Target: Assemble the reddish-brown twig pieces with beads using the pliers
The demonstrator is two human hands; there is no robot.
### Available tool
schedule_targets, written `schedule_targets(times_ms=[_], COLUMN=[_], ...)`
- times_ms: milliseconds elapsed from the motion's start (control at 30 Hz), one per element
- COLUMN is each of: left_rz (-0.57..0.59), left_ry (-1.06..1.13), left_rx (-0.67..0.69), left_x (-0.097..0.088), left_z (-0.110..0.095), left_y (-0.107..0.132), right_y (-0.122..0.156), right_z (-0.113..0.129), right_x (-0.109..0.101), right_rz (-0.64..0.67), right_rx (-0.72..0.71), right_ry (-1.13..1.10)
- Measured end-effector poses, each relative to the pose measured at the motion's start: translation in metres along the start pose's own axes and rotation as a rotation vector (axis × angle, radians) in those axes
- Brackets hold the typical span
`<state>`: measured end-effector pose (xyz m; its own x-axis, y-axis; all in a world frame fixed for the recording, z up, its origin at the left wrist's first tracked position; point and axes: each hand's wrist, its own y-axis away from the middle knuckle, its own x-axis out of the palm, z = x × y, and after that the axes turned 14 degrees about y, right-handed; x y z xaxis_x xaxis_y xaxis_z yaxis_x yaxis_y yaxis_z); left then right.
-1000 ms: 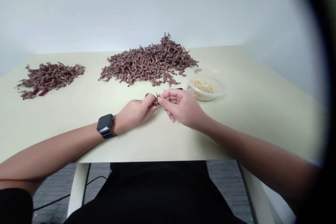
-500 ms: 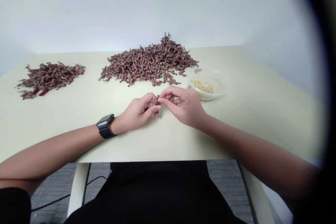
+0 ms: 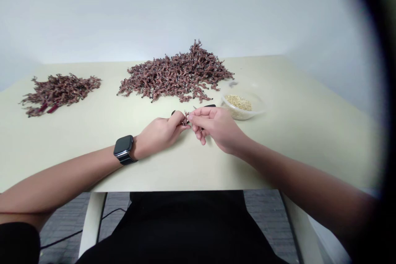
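My left hand (image 3: 163, 132), wearing a black watch (image 3: 123, 146) at the wrist, is closed on a small brown piece (image 3: 185, 119) with thin limb-like ends. Thumb and forefinger of my right hand (image 3: 219, 128) pinch at the same piece from the right; its other fingers are loosely curled. What exactly sits between those right fingertips is too small to make out. Just behind the right hand shows a black object (image 3: 210, 106), partly hidden, perhaps a handle. Another dark bit (image 3: 173, 112) peeks out behind my left hand.
A large pile of similar brown pieces (image 3: 176, 76) lies at the back middle. A smaller pile (image 3: 63, 93), with dark red bits at its front, is at the left. Right of my hands stands a clear plastic bowl (image 3: 260, 111) holding small golden bits (image 3: 238, 102).
My left hand has rolled over, its back now more upward and the watch face turned to view. My right hand's lower fingers have dropped and spread. The black object has come into sight.
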<state>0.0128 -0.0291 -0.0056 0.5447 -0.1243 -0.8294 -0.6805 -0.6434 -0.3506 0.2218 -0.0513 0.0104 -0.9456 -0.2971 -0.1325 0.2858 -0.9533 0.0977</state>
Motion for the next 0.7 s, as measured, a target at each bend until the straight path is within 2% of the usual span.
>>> schedule_targets(times_ms=[133,233,300,367,433,500,600,700], left_rz=[-0.026,0.014,0.027,0.003,-0.015,-0.006,0.058,0.133], left_ry=[-0.192,-0.322,-0.324,-0.217,0.007,0.290,0.682,0.924], left_rx=[0.128,0.236,0.242,0.163,0.032,-0.091,-0.230,-0.309], left_x=[0.000,-0.003,-0.005,-0.006,-0.007,-0.008,-0.010,-0.011], left_z=[0.003,0.007,0.007,0.005,-0.001,-0.007,-0.013,-0.015], left_y=[0.000,-0.001,-0.001,-0.002,-0.003,-0.005,-0.007,-0.008], right_y=[-0.001,-0.002,-0.002,-0.003,-0.003,-0.003,-0.002,-0.004], right_z=[0.002,0.006,0.008,0.007,0.004,0.000,-0.006,-0.008], right_x=[-0.005,-0.008,-0.010,-0.010,-0.009,-0.007,-0.009,-0.015], right_rz=[0.096,0.165,0.196,0.201,0.146,0.017,-0.197,-0.255], right_rx=[0.112,0.244,0.288,0.251,0.143,-0.024,-0.376,-0.675], right_ry=[-0.102,-0.238,-0.298,-0.267,-0.135,0.087,0.541,0.878])
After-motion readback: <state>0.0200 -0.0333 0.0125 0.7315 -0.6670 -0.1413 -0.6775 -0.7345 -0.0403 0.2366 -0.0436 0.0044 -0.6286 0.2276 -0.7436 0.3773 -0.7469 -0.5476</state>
